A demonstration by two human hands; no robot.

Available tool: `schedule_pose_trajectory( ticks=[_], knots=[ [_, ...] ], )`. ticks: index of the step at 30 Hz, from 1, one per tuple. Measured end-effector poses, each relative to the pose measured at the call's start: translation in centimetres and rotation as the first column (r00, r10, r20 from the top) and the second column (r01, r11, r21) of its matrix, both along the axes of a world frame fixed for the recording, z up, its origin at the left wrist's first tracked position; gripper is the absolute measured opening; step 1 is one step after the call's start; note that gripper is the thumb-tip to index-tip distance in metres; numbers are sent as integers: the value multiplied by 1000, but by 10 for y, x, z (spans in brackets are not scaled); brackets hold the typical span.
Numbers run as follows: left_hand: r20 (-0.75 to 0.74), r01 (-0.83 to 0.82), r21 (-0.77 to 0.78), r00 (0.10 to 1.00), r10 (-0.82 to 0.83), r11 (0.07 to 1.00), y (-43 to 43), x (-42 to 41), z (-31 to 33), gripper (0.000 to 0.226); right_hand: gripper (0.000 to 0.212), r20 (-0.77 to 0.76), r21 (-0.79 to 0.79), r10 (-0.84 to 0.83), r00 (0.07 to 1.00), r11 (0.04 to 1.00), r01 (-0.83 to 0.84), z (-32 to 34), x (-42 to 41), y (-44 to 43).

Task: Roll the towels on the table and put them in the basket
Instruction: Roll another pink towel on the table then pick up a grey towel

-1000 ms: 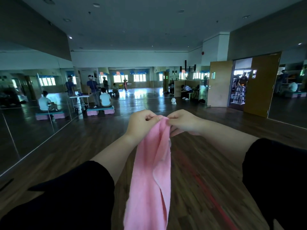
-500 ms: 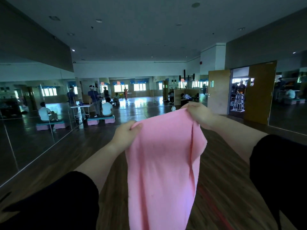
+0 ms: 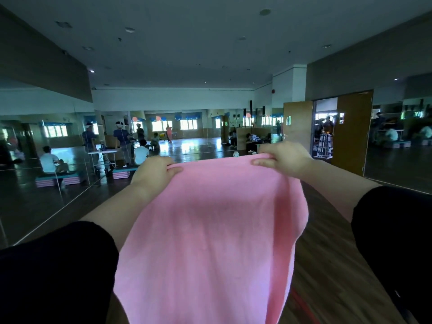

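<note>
While pink towel point(image 3: 210, 230) hangs spread in air, left hand point(image 3: 154, 171) and right hand point(image 3: 282, 160) each pinching top corner, rolling not started imo; bench and basket out of shot, so pretty much everything left

This is a large dance or exercise hall. Out past the left grip point(image 3: 153, 170), a mirror wall point(image 3: 35, 183) runs along the side and doubles the room. In front of it, people sit on low striped step platforms point(image 3: 57, 180) near a white folding bench point(image 3: 102, 152). A dark, polished wooden floor point(image 3: 327, 265) stretches below and beyond both grips, shiny enough to reflect the light. Far ahead, between the grips, is a row of bright windows point(image 3: 188, 124) with blue valances. Just beyond the right grip point(image 3: 284, 159), wooden double doors point(image 3: 353, 132) stand open, with more mirror panels to their right. High above the grips, round recessed lights point(image 3: 264, 12) dot a flat ceiling.
</note>
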State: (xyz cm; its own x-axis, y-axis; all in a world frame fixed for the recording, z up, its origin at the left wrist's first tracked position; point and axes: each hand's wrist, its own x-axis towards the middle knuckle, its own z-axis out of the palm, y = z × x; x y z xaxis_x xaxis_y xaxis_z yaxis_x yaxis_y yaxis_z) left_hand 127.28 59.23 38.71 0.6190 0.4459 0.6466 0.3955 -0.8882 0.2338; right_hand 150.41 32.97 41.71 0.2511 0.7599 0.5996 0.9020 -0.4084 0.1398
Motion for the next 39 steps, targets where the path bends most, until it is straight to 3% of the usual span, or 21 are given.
schedule_pose_trajectory(
  ticks=[3, 8, 10, 12, 14, 18, 22, 25, 27, 30, 33, 39],
  knots=[
    [56, -22, -130, 998, 30, 991, 3, 3, -9, 35, 27, 73, -46, 2, 997, 999, 1, 5, 4, -4],
    [129, 55, -269, 991, -21, 962, -1, 8, -17, 32, 32, 207, 21, -141, 968, 990, 139, -1, 24, -9],
    [97, 36, -183, 995, -19, 982, -6, 3, -17, 37, 32, 169, 47, -245, 955, 970, 240, -1, 35, -14],
    [-58, 30, 58, 998, -26, 998, -11, -2, -17, 49, 32, 127, 56, -323, 938, 946, 319, -3, 44, -18],
    [-163, 51, 135, 986, -29, 990, -9, -3, -17, 51, 31, 110, 63, -369, 923, 929, 364, -6, 49, -20],
    [-87, -6, -140, 996, -6, 990, 7, -7, -18, 41, 30, 26, 67, -455, 890, 889, 452, -10, 56, -30],
    [62, -2, -229, 998, 17, 973, 1, -1, -18, 34, 28, -85, 77, -486, 870, 867, 492, -18, 58, -23],
    [135, 21, -262, 991, 15, 965, -3, 3, -16, 30, 16, -339, 47, -460, 821, 863, 503, -16, 55, -14],
    [140, 8, -254, 990, 28, 967, -4, 4, -15, 29, 24, -489, 42, -422, 764, 863, 503, -13, 52, -13],
    [132, -38, -212, 989, 67, 976, -9, 2, -10, 32, 27, -519, 101, -391, 760, 855, 509, -12, 54, -10],
    [146, -42, -184, 987, 70, 982, -13, 2, -4, 33, 29, -562, 261, -259, 785, 846, 466, -15, 70, -12],
    [218, 76, -193, 975, -32, 978, -30, 23, 7, 28, 27, -686, 450, 0, 728, 786, 424, -15, 87, -36]
  ],
)
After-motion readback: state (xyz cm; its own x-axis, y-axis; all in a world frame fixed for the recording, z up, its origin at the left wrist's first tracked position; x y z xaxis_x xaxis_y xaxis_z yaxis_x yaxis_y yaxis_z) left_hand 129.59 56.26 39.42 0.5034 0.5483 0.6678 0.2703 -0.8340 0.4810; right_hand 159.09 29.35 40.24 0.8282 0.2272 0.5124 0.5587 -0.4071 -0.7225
